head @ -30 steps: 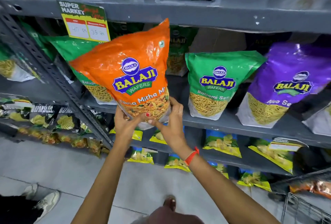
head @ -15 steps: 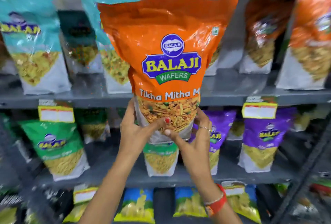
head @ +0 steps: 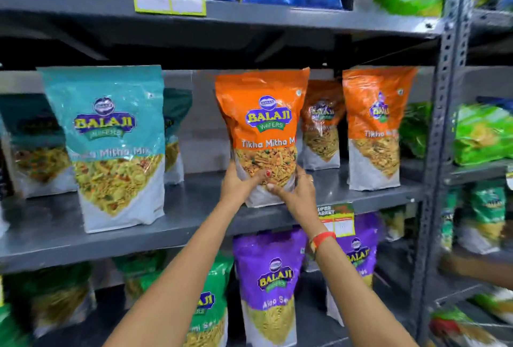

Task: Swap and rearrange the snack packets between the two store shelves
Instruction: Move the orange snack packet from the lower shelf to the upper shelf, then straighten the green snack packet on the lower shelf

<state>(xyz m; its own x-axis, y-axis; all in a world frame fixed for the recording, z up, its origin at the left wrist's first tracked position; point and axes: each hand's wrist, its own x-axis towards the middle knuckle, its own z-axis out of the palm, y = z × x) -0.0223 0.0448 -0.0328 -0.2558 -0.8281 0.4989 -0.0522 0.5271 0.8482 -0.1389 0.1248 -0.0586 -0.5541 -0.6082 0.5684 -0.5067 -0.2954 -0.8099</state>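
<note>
Both hands, left (head: 236, 184) and right (head: 298, 190), are clamped round the bottom of the orange packet (head: 262, 130), which stands upright at the shelf (head: 180, 224) front edge, so it just needs pushing back beside its orange twins.

Grey metal shelving (head: 194, 224) filled the view in 3 visible tiers, braced by a perforated steel upright (head: 447, 102) (right side); dark shadow sat beneath each shelf.
</note>
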